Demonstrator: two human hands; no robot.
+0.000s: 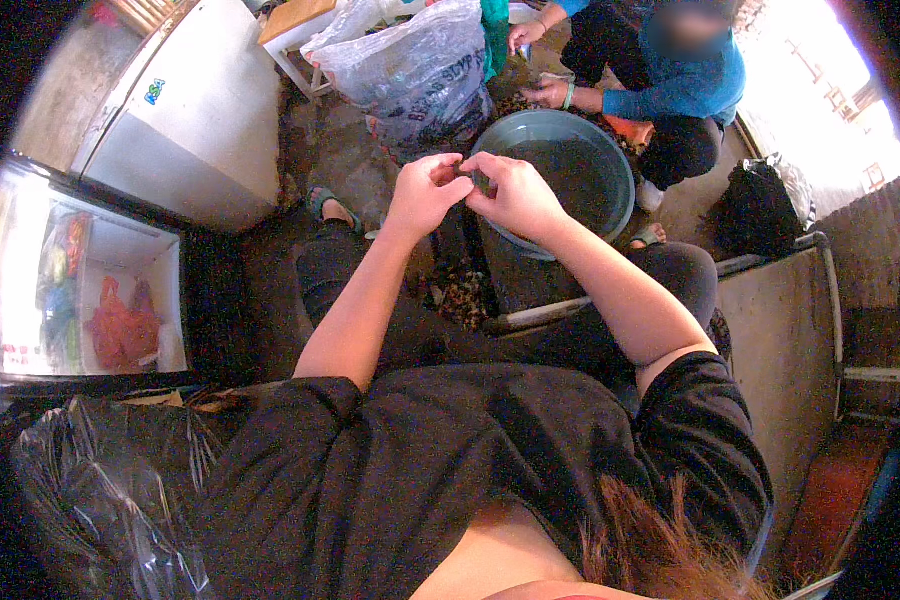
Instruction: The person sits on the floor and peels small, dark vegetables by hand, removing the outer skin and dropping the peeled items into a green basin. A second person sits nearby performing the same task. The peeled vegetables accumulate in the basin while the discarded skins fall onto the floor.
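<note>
My left hand (427, 193) and my right hand (516, 193) meet fingertip to fingertip over the left rim of a round plastic basin (625, 217). Their fingers are curled, and something small and dark seems to sit between the tips, too small to make out. Inside the basin the contents look dark and cannot be told. Below my hands, on the floor between my knees, lies a scatter of small light and brown pieces (457, 294). Just beyond my left hand stands a large translucent plastic sack (420, 75) bearing printed writing.
Across the basin a person in a blue top (671, 94) crouches, hands beyond its far rim. A white refrigerator (195, 105) and a glass-fronted display cooler (131, 285) stand left. A wooden-topped stool (296, 21) is behind the sack. Black bags lie at right (761, 206) and lower left (120, 495).
</note>
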